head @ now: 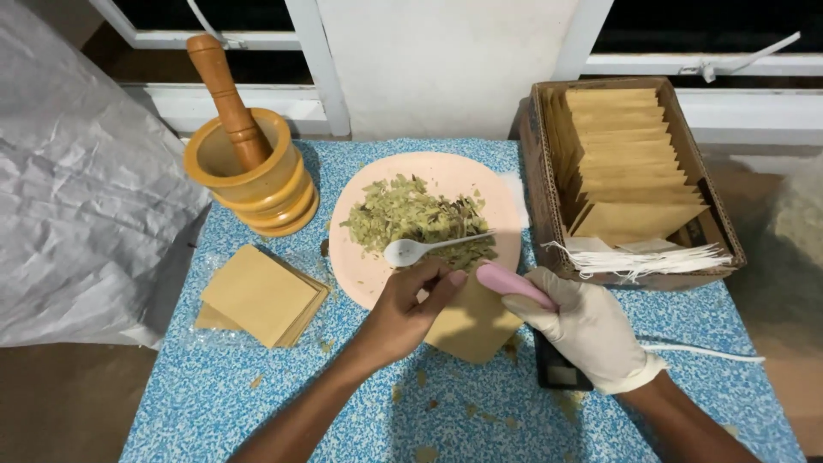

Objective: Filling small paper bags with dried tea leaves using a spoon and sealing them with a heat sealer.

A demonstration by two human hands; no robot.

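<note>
One desk point(257, 411) with a blue speckled cover stands under a white window frame point(317, 60). At its left hangs one big grey plastic sheet point(77, 189).

One cardboard box point(538, 171) at the right holds a row of brown paper bags point(630, 163) standing on edge, and a bundle of white strings point(651, 257) lies over its front rim. One round pink plate point(360, 274) in the middle holds a heap of dried green leaves point(411, 219). One wooden mortar point(257, 184) at the back left has one pestle point(225, 94) leaning in it. One stack of flat brown bags point(257, 296) lies at the front left.

The left hand point(403, 313), bare, is closed around one white plastic spoon point(411, 250), whose bowl lies at the edge of the leaves. The right hand point(583, 330), in a white glove, is closed around one pink handle point(514, 285) above one brown bag point(471, 330) lying between the two hands. A few leaf crumbs point(467, 411) lie on the desk.
</note>
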